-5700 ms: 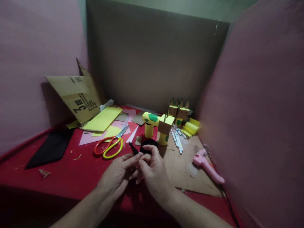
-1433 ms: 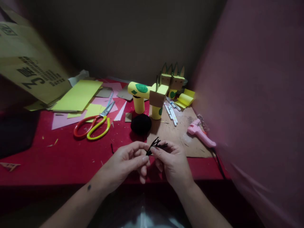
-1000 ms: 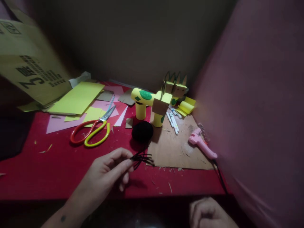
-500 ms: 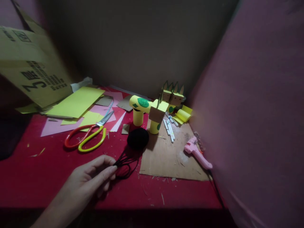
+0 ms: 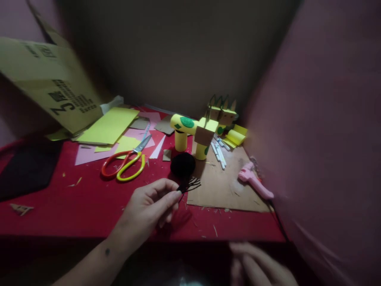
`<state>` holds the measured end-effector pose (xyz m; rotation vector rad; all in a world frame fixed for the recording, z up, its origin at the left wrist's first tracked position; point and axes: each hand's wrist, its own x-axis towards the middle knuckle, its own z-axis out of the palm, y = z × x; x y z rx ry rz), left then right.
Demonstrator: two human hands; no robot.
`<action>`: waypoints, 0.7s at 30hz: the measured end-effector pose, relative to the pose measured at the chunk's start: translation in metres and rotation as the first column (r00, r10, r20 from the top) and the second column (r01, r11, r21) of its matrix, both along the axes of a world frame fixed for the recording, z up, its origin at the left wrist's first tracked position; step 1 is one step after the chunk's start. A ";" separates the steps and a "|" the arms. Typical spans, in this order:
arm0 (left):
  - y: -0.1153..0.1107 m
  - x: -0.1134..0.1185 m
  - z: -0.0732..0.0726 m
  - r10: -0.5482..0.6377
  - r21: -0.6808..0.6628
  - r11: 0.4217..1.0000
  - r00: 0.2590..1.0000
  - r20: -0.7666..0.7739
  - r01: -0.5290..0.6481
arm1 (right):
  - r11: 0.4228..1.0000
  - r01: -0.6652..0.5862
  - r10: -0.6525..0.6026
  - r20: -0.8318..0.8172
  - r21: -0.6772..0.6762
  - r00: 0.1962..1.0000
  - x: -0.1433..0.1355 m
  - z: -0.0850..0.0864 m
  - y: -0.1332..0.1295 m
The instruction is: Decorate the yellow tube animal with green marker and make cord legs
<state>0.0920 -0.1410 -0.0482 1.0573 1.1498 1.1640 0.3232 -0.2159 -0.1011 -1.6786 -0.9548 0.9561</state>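
Observation:
My left hand [image 5: 149,210] pinches a small bunch of black yarn strands [image 5: 192,184] between thumb and fingertips, and their loose ends fan out to the right. Just behind the strands lies a round black ball of yarn [image 5: 182,164] on the red cloth. My right hand [image 5: 258,264] is low at the bottom edge, in front of the table. Its fingers are blurred and partly cut off, and whether they hold anything does not show. Beyond the ball stands a yellow paper-tube figure [image 5: 187,122] with green spots and a cardboard block at one end.
Scissors [image 5: 138,151] with red and yellow handles lie left of the ball. Yellow and pink paper sheets [image 5: 110,126] sit behind them, beside a carton [image 5: 50,85]. To the right, a cardboard sheet [image 5: 220,190] bears markers [image 5: 218,155] and a pink glue gun [image 5: 254,180].
My left hand has moved right with the yarn; the looped strands now show as a short fan of ends. My right hand has come into view at the bottom. The view has shifted slightly.

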 end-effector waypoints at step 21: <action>0.003 -0.005 0.008 -0.067 0.106 0.991 0.986 -0.153 0.083 | 0.849 -0.303 0.421 -0.208 0.433 0.883 -0.076 0.060 0.081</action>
